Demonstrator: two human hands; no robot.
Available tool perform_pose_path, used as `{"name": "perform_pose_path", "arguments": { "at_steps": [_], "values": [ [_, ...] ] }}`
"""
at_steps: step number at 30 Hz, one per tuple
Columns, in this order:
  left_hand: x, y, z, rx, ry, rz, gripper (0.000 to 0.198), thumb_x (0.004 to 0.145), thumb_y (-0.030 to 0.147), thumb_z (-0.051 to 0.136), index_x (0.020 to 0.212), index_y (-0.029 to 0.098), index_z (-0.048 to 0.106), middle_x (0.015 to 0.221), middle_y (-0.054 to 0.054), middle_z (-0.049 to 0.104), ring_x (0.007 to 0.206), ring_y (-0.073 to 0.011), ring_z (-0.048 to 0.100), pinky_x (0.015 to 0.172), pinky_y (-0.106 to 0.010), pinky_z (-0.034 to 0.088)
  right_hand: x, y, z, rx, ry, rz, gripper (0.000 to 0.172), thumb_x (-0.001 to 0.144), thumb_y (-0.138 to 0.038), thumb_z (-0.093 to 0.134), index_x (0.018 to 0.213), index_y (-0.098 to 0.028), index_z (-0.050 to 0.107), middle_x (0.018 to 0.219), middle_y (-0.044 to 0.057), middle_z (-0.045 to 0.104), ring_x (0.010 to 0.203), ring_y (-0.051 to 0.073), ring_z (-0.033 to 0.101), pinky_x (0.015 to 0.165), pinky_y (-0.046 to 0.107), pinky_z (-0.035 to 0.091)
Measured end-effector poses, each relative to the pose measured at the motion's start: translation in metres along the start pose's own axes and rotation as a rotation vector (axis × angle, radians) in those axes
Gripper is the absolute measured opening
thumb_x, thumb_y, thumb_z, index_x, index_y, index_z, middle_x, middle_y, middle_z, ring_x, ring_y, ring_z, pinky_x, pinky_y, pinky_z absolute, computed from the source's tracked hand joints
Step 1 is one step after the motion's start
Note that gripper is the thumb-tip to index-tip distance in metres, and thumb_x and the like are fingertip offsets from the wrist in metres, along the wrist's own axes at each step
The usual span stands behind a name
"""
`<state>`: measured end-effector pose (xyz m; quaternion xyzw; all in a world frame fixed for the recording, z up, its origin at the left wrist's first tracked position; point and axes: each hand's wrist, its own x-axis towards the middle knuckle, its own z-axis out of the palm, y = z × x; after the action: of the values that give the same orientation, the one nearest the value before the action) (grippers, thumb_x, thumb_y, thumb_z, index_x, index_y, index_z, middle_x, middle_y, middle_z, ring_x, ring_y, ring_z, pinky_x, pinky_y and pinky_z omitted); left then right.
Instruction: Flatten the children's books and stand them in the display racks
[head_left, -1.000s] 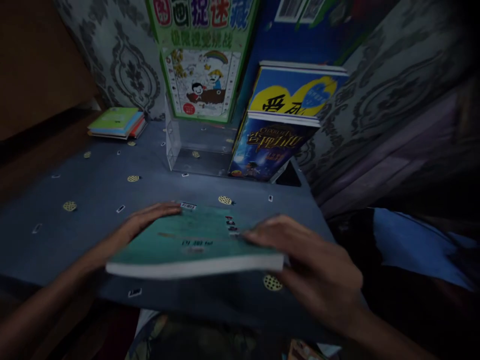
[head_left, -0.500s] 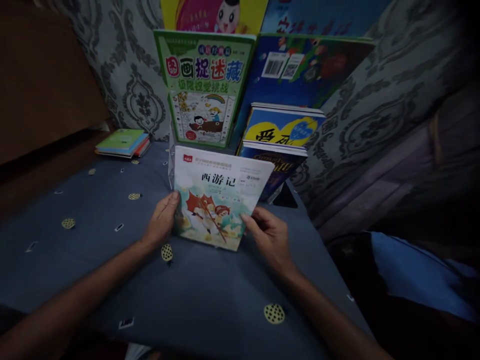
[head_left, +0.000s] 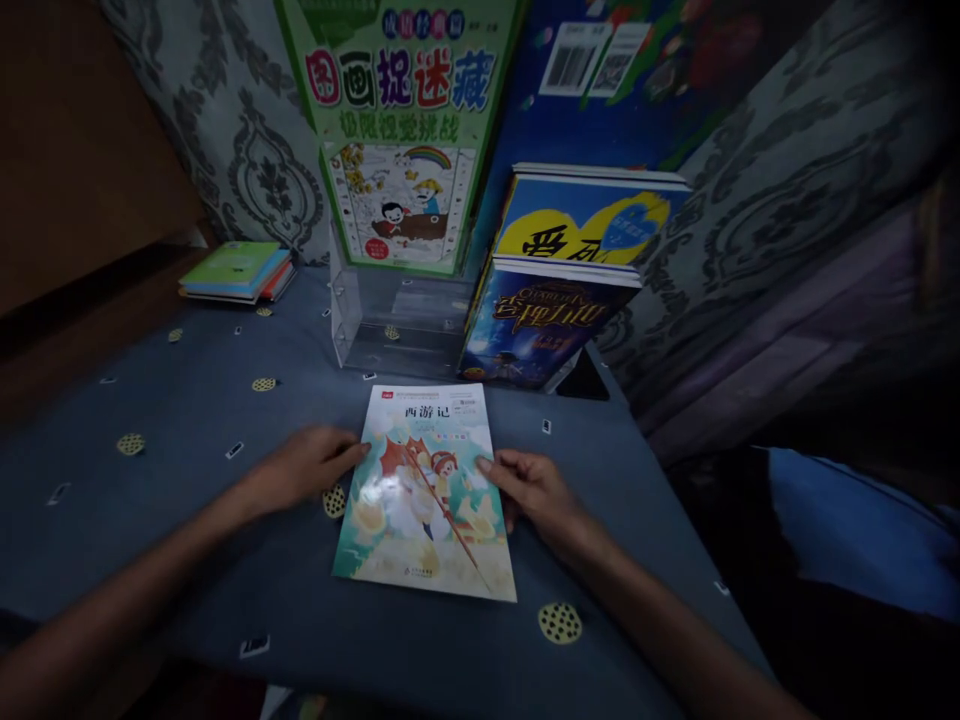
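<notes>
A thin book (head_left: pixel 427 500) with a white and teal cover and a red-cloaked figure lies nearly flat over the blue-grey tablecloth (head_left: pixel 180 560), cover up. My left hand (head_left: pixel 307 465) has its thumb on the book's left edge, the other fingers mostly out of sight. On the right edge, my right hand (head_left: pixel 532 485) grips the book between the thumb on top and curled fingers beneath. Behind it stands a clear acrylic rack (head_left: pixel 397 345), its lower left pocket holding no book.
The rack carries a green book (head_left: pixel 405 130), a dark blue book (head_left: pixel 540 320), a yellow-and-blue book (head_left: pixel 585 215) and a large blue book (head_left: pixel 592 110). A small book stack (head_left: pixel 236 270) sits back left. Blue fabric (head_left: pixel 855 530) is at the right.
The book has tilted from upright to nearly flat and come down toward me, uncovering the lower rack pocket. Both hands still touch its sides. The view has shifted closer to the rack.
</notes>
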<state>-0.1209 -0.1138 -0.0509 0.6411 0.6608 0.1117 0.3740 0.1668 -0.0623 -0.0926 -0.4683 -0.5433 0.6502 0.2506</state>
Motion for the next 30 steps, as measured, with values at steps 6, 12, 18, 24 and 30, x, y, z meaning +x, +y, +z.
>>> {"name": "perform_pose_path", "arguments": {
  "at_steps": [6,12,18,24,30],
  "values": [
    [0.019,0.008,0.007,0.545,0.359,0.237,0.022,0.100,0.032,0.046,0.098,0.018,0.063,0.097,-0.009,0.069,0.090,-0.0244,0.065,0.075,-0.034,0.050,0.002,-0.002,-0.011,-0.311,-0.021,-0.032,0.051,0.074,-0.068,0.071,0.061,-0.021,0.054,0.048,-0.001,0.061,0.039,0.014,0.055,0.038,0.025,0.043],
    [0.038,-0.004,0.021,0.671,0.440,0.403,0.023,0.101,0.026,0.047,0.115,0.015,0.061,0.124,-0.015,0.066,0.115,-0.0293,0.060,0.094,-0.045,0.052,0.008,-0.016,-0.002,-0.921,0.321,-0.606,0.035,0.098,-0.036,0.050,0.070,-0.020,0.063,0.062,0.003,0.067,0.056,0.017,0.063,0.058,0.030,0.049],
    [0.042,-0.021,0.029,0.637,0.531,0.491,0.027,0.095,0.015,0.049,0.117,0.014,0.063,0.127,-0.018,0.065,0.120,-0.0317,0.058,0.098,-0.048,0.051,0.044,-0.041,0.068,-1.014,-0.143,-0.840,0.051,0.104,-0.033,0.047,0.147,-0.006,0.048,0.153,0.023,0.051,0.145,0.029,0.046,0.120,0.049,0.040],
    [0.043,-0.027,0.028,0.600,0.501,0.512,0.032,0.093,0.017,0.052,0.123,0.015,0.062,0.123,-0.017,0.066,0.117,-0.0337,0.058,0.094,-0.050,0.053,0.068,-0.045,0.081,-1.025,-0.262,-0.709,0.072,0.105,-0.054,0.043,0.160,-0.010,0.028,0.164,0.020,0.036,0.155,0.028,0.029,0.128,0.053,0.024],
    [0.044,-0.022,0.030,0.625,0.557,0.532,0.031,0.099,0.019,0.043,0.123,0.014,0.062,0.130,-0.018,0.065,0.126,-0.0324,0.057,0.100,-0.051,0.052,0.068,-0.025,0.053,-1.109,-0.175,-0.684,0.072,0.103,-0.056,0.045,0.156,-0.007,0.037,0.162,0.023,0.038,0.155,0.029,0.030,0.128,0.054,0.025]
  ]
}}
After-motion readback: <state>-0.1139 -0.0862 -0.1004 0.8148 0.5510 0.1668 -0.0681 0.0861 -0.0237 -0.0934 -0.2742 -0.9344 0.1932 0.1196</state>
